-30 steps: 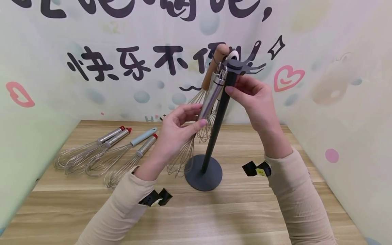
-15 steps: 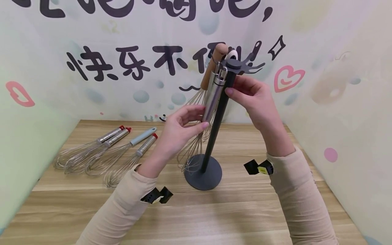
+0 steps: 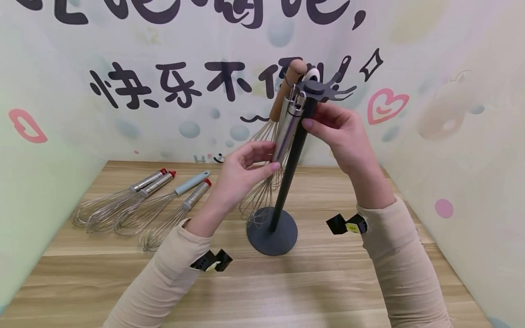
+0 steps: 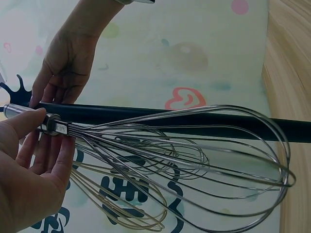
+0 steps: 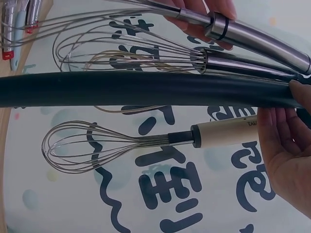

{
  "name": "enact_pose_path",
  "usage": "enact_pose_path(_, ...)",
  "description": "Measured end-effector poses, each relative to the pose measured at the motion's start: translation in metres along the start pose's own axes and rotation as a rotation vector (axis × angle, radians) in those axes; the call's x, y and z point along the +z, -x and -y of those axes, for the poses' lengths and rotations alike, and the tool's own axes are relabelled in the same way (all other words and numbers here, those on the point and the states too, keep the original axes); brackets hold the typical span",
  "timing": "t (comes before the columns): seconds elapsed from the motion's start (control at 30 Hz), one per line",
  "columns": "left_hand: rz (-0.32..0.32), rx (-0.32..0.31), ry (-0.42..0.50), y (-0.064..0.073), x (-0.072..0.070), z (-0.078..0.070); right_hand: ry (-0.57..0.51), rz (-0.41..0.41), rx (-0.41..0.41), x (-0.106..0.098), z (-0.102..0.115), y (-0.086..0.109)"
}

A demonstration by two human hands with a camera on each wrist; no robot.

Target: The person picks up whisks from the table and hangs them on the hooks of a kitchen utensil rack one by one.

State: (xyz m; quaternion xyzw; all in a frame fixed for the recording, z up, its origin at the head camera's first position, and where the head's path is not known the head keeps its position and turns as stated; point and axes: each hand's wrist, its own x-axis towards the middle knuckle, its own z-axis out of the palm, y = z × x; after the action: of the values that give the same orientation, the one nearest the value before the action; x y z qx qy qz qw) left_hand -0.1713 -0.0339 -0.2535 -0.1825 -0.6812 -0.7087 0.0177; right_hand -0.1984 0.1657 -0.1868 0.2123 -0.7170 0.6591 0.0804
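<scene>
1. Left hand (image 3: 242, 171): clamped on the handle of a steel whisk (image 3: 288, 132), held between thumb and fingers.
2. Steel whisk: located beside the pole of a utensil stand (image 3: 291, 168), on its left in the head view; handle up, wires down. Its end loop is seen at the hooked top (image 3: 315, 87); whether it is threaded on a hook cannot be told.
3. Right hand (image 3: 342, 139): closed by thumb and fingers about the upper pole, just under the hooked top.
4. Utensil stand: dark, carried on a round base (image 3: 272, 245), which is set on the wood-grain table (image 3: 328, 282).
5. Second steel whisk (image 5: 248, 64): handle shown between the held one and the pole in the right wrist view.
6. Wooden-handled whisk (image 3: 285, 95): placed at the hooked top, wires down.
7. Pale-handled whisk (image 5: 223, 133): partly covered by the right hand in the right wrist view.
8. Three red-tipped steel whisks (image 3: 157, 184) and one blue-handled whisk (image 3: 190, 183): laid on the table at the left, the blue between two reds and the third.
9. Wall (image 3: 184, 41): decorated with black lettering and pink hearts.
</scene>
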Motion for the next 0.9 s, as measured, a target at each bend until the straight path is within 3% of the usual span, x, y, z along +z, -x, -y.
enact_pose_path(0.4, -0.006, 0.014, 0.011, -0.002, -0.002, 0.006, 0.013, -0.039, -0.041, 0.006, -0.002, 0.001)
enact_pose_path(0.9, -0.047, 0.027, -0.014, 0.001, -0.018, 0.004, 0.022, -0.081, -0.041, 0.014, -0.001, 0.002)
